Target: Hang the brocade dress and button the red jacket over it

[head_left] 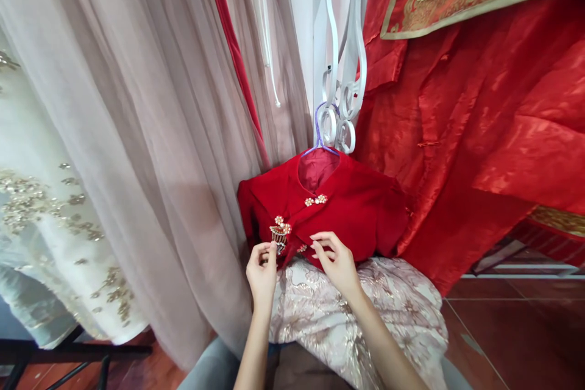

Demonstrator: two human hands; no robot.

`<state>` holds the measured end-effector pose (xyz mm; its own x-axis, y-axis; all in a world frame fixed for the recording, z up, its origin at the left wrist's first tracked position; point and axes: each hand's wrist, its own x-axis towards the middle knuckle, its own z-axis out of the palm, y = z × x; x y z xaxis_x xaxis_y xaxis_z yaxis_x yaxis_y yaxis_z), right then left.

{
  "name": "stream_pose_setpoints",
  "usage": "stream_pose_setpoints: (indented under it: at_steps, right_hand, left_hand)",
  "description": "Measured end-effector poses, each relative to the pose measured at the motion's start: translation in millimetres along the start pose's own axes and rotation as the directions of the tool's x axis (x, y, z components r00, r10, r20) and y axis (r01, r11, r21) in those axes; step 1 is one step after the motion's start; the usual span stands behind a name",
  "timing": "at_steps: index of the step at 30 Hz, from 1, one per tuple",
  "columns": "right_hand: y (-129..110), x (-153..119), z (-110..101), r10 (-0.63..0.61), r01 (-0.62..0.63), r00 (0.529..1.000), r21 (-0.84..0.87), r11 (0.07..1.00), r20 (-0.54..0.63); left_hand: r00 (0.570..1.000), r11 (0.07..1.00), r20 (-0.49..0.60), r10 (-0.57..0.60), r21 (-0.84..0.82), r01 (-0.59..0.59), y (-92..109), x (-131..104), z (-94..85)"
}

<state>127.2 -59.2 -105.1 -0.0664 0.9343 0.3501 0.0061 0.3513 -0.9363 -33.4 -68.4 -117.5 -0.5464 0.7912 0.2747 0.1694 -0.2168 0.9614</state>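
Observation:
A short red velvet jacket (356, 213) hangs in front of me on a purple hanger (319, 128). Flower-shaped jewelled fasteners (316, 200) sit below its collar. Lower on its front is a gold brooch (280, 233) with hanging tassels. My left hand (262, 268) is closed in a pinch right beside the tassels; what its fingertips hold is too small to make out. My right hand (337, 261) is over the jacket's lower front, near another small fastener (301, 248). Its fingers are curved and a little apart, with nothing visible between them.
Pale patterned brocade (356, 317) covers my lap below the jacket. Sheer pinkish drapery (173, 134) hangs at left, beside a white garment with gold appliqué (68, 213). Red satin garments (457, 109) hang at right. White scrolled metalwork (351, 97) stands behind the hanger.

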Motion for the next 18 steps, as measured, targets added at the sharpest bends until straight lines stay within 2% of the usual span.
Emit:
stream_pose_setpoints:
  at_steps: [2,4,7,11,14,18]
  right_hand:
    - [10.4,-12.6,-4.1,0.018,-0.022,0.998,-0.055,0.998,-0.059]
    - [20.2,-20.9,-2.1,0.009,-0.014,0.999,-0.111,0.994,-0.048]
    - [33.4,-23.7,9.8,-0.065,0.060,0.998,-0.155,0.986,-0.023]
    - [52.5,-17.5,27.4,-0.136,0.121,0.988,-0.180,0.976,-0.077]
    - [65.1,-12.9,34.1,-0.138,0.118,0.987,-0.213,0.970,-0.086]
    - [71.1,-10.3,34.4,-0.126,0.101,0.990,-0.296,0.950,-0.069]
  left_hand:
    - [0.999,0.995,0.043,0.007,0.102,-0.011,-15.1,-3.9,-4.4]
    - [0.993,0.988,0.119,0.015,0.152,-0.033,-26.0,-6.1,-6.0]
    - [0.978,0.989,0.210,0.011,0.142,-0.042,-34.3,-7.7,-3.5]
    - [0.957,0.994,0.289,-0.024,0.108,-0.008,-38.3,-9.9,-0.1]
    - [0.951,0.996,0.306,-0.036,0.088,0.010,-39.6,-12.5,0.5]
    - [0.963,0.996,0.262,-0.061,0.081,0.041,-40.3,-16.6,4.0]
